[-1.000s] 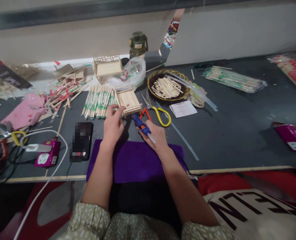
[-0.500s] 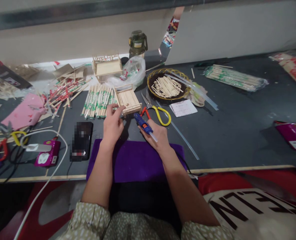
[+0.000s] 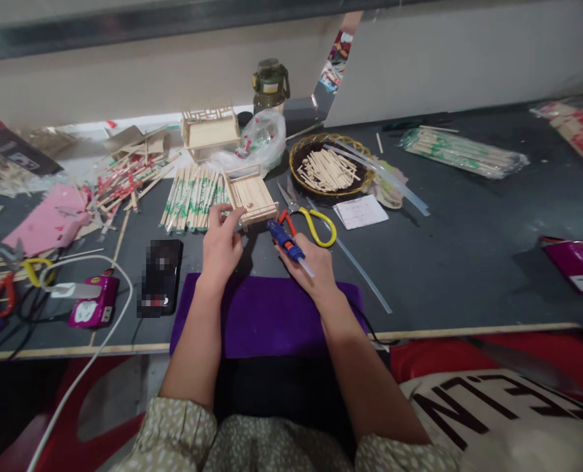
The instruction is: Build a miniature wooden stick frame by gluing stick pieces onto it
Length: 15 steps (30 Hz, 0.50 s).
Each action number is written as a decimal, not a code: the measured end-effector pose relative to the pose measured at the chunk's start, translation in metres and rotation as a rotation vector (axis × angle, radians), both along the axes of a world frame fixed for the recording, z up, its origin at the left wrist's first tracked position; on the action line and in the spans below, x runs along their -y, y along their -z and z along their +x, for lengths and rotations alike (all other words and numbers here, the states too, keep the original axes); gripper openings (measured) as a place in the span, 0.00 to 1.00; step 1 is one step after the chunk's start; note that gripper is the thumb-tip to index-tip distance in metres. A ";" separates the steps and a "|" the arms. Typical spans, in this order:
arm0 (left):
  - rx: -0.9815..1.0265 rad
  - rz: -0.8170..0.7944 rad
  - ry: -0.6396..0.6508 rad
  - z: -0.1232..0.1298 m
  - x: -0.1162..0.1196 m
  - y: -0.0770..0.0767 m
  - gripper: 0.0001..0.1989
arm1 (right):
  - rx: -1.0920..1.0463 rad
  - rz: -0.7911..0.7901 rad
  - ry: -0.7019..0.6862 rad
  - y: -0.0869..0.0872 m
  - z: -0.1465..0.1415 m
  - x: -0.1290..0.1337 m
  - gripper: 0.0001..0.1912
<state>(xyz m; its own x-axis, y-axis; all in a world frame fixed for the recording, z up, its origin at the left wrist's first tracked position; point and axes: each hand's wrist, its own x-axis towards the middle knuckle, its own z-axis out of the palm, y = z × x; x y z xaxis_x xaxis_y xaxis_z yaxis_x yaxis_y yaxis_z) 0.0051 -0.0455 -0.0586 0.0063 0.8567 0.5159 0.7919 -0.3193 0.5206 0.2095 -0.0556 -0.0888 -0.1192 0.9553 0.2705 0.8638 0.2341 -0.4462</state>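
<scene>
My left hand (image 3: 221, 246) is at the near left corner of a small bed-like model (image 3: 252, 193) made of wooden sticks, its fingers curled against the front rail. My right hand (image 3: 313, 262) is wrapped round a blue hot glue gun (image 3: 285, 241) with a clear glue stick poking out of its back. The nozzle points at the model's near right corner; whether it touches cannot be made out. Just behind the gun lie open scissors (image 3: 315, 223) with red and yellow handles. Wrapped chopsticks (image 3: 193, 200) lie left of the model.
A wicker basket (image 3: 296, 177) of cut sticks stands behind the scissors, with glue sticks (image 3: 394, 177) across its rim. A second stick model (image 3: 211, 134) and a plastic bag (image 3: 266, 137) are at the back. A phone (image 3: 166, 275) and a purple cloth (image 3: 271, 318) lie in front.
My right hand and the glue gun have shifted slightly right, away from the model's front rail. The left hand and the model have hardly moved.
</scene>
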 end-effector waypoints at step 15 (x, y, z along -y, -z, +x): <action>0.015 -0.017 0.007 0.000 -0.001 0.000 0.29 | -0.017 -0.005 0.031 -0.002 0.006 0.000 0.19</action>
<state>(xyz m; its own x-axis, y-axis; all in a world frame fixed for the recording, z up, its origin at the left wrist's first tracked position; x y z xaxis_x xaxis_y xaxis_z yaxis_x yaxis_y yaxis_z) 0.0051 -0.0449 -0.0584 0.0047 0.8650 0.5017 0.7814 -0.3163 0.5379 0.2151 -0.0559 -0.0871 -0.0850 0.9597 0.2677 0.8628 0.2053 -0.4620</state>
